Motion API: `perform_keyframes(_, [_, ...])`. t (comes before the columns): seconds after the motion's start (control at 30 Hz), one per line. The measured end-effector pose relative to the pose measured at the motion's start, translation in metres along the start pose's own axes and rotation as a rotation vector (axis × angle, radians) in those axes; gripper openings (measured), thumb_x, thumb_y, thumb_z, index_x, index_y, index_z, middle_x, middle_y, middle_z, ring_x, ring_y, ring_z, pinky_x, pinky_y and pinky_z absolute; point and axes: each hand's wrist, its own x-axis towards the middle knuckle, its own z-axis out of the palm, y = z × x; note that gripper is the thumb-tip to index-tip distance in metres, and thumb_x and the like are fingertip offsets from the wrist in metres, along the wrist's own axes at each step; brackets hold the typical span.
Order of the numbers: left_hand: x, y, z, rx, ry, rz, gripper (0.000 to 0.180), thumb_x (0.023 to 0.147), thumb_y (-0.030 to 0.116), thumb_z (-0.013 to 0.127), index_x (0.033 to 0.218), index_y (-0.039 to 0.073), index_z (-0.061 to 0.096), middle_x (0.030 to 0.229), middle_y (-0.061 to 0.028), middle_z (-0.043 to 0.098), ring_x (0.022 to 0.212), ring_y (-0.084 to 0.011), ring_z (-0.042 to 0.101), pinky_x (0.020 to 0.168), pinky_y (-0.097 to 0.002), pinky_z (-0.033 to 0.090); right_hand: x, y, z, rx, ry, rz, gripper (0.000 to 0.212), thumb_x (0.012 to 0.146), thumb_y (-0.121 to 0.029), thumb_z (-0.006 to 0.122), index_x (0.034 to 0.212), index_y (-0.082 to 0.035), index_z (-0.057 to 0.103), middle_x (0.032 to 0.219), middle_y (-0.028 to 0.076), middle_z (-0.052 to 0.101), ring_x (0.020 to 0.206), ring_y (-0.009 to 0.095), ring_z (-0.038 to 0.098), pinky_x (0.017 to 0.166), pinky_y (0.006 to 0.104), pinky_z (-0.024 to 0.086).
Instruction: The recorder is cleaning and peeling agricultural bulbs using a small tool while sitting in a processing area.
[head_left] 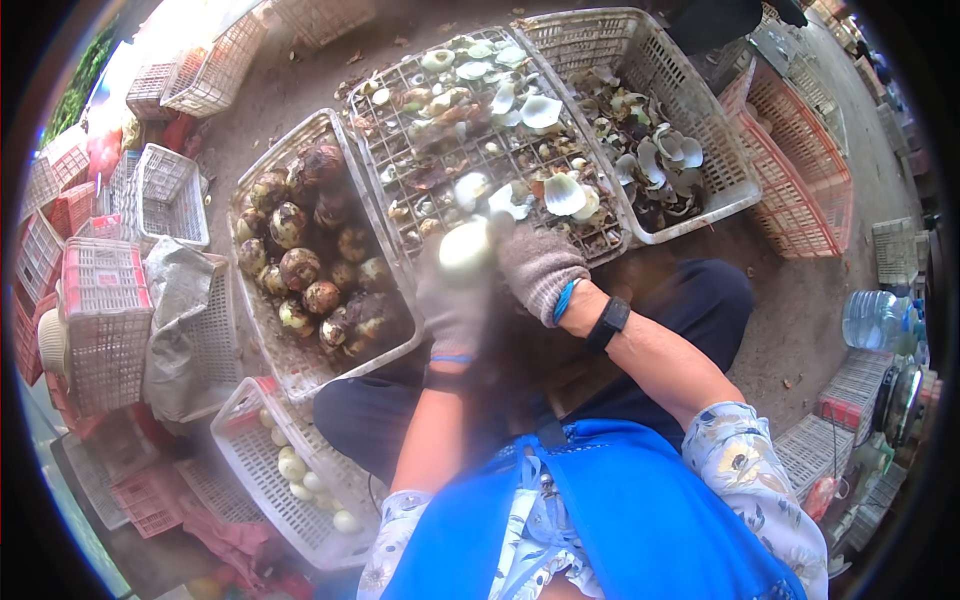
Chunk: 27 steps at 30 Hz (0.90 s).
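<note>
My left hand (450, 305), in a grey knit glove, is closed around a pale, peeled onion (466, 246) over the near edge of a wire grid (425, 155). Right beside the onion is my gloved right hand (540, 265), its fingers curled in. Motion blur and the glove hide what it grips. White onion layers (564, 195) and scraps lie across the grid. To the left, a crate (398, 352) holds several brown-skinned onions (300, 268). Peeled onions (292, 466) lie in a white crate (240, 440) at the lower left.
Behind the grid to the right, a crate (735, 190) contains peelings (655, 160). A red crate (790, 170) stands beyond it. Stacked crates (105, 320) and a grey sack (178, 330) fill the left side. Water bottles (875, 320) stand at the far right.
</note>
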Motion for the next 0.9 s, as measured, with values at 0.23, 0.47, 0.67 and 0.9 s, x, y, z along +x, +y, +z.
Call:
perform_keyframes(0.23, [-0.016,-0.032,-0.01,-0.156,-0.078,-0.18,0.068,0.069,0.007,0.091,0.128,0.006,0.057,0.116,-0.0119,0.069,0.101,-0.0192,0.068,0.088,-0.0328,0.057,-0.034,0.003,0.035,0.061,-0.024,0.043,0.037,0.087,-0.008,0.057,0.121,0.005,0.051,0.097,0.025,0.068,0.082,0.038,0.072,0.067,0.0479,0.058])
perform_keyframes(0.47, [0.02,-0.025,-0.023,-0.231,-0.217,-0.172,0.054,0.072,0.027,0.088,0.115,0.004,0.067,0.103,-0.0122,0.074,0.097,-0.0225,0.072,0.086,-0.0354,0.058,-0.004,-0.013,0.0,0.183,0.069,0.086,0.033,0.089,-0.008,0.056,0.12,0.004,0.051,0.092,0.025,0.069,0.08,0.038,0.071,0.068,0.0461,0.057])
perform_keyframes(0.67, [0.009,-0.028,-0.006,-0.334,0.051,-0.131,0.056,0.07,0.018,0.085,0.118,0.0,0.064,0.105,-0.013,0.07,0.094,-0.0225,0.07,0.085,-0.0349,0.058,-0.014,0.018,0.023,0.457,0.296,-0.031,0.046,0.092,-0.017,0.057,0.135,-0.005,0.049,0.088,0.024,0.069,0.083,0.044,0.067,0.075,0.0525,0.054])
perform_keyframes(0.9, [0.012,0.013,-0.008,0.023,-0.114,-0.17,0.07,0.067,0.014,0.09,0.129,0.007,0.058,0.113,-0.0147,0.07,0.1,-0.0258,0.07,0.087,-0.0373,0.057,-0.043,-0.003,0.009,0.374,0.145,0.077,0.038,0.091,-0.01,0.056,0.126,0.003,0.047,0.085,0.023,0.069,0.079,0.044,0.068,0.07,0.053,0.055])
